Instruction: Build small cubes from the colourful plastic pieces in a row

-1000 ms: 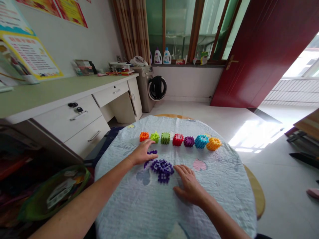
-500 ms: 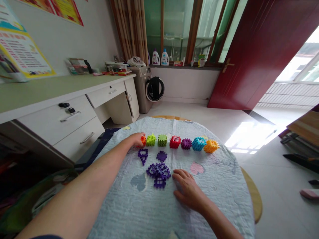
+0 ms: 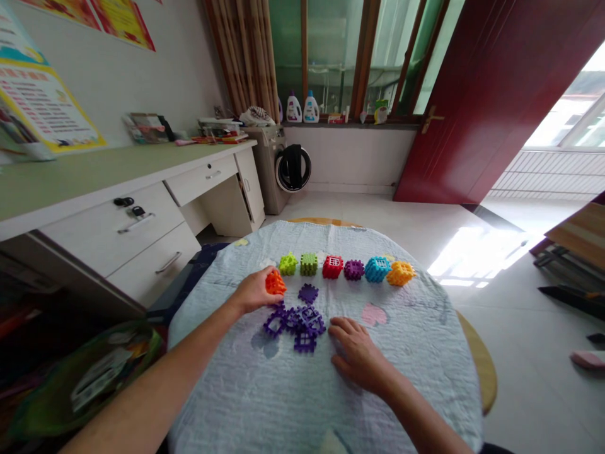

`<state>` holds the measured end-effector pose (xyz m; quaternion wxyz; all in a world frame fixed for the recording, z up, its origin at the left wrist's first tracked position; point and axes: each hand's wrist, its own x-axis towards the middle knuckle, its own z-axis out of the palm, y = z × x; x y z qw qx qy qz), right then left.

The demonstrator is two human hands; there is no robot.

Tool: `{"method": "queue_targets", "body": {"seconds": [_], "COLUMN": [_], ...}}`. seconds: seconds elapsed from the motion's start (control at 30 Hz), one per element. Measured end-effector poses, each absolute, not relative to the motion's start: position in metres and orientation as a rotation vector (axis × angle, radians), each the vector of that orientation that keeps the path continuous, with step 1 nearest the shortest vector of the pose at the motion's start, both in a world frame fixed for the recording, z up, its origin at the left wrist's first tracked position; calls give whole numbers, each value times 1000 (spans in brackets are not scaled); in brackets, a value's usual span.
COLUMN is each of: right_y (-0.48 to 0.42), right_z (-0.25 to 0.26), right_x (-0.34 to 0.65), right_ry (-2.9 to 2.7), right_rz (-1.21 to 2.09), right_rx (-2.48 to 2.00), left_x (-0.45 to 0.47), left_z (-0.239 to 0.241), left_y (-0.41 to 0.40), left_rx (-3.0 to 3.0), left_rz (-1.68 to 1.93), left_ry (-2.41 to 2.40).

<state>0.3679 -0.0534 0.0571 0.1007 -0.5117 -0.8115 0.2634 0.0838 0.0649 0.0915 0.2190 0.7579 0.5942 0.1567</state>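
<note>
My left hand [image 3: 256, 290] grips an orange block [image 3: 275, 284] built from interlocking pieces, at the left end of a row. To its right stand a bright lime block [image 3: 288, 264], a green block [image 3: 309, 264], a red block [image 3: 333, 267], a purple block [image 3: 354, 270], a blue block [image 3: 377, 269] and a yellow block [image 3: 401, 273]. Nearer me lies a pile of flat purple interlocking pieces [image 3: 305, 320], with one separate purple piece [image 3: 308, 293] behind it. My right hand [image 3: 352, 345] rests on the cloth just right of the pile, fingers spread, holding nothing.
A pale blue patterned cloth [image 3: 392, 391] covers the round table. Left are a long desk [image 3: 118, 161] with drawers and a green-rimmed basket [image 3: 137, 340] on the floor side. A washing machine [image 3: 269, 170] with its door open and a red door [image 3: 454, 113] stand beyond.
My left hand has drawn the orange block toward me, out of the row. Two purple pieces beneath that hand now lie closer to the pile. My right hand has stayed put.
</note>
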Motion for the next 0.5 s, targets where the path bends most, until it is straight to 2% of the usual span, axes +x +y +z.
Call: {"method": "queue_targets", "body": {"seconds": [0.13, 0.23, 0.5], "right_y": [-53, -54, -55], "right_z": [55, 50, 52], "right_x": [367, 367, 367], "right_ry": [-2373, -2321, -2365], "right_rz": [791, 799, 852], "right_rx": [-1526, -1552, -1493], "left_x": [125, 143, 117], "left_z": [104, 101, 86], "left_y": [32, 26, 68], "left_rx": [2141, 2211, 2446], "left_rz": [452, 435, 196], "left_ry": [1303, 1218, 1615]}}
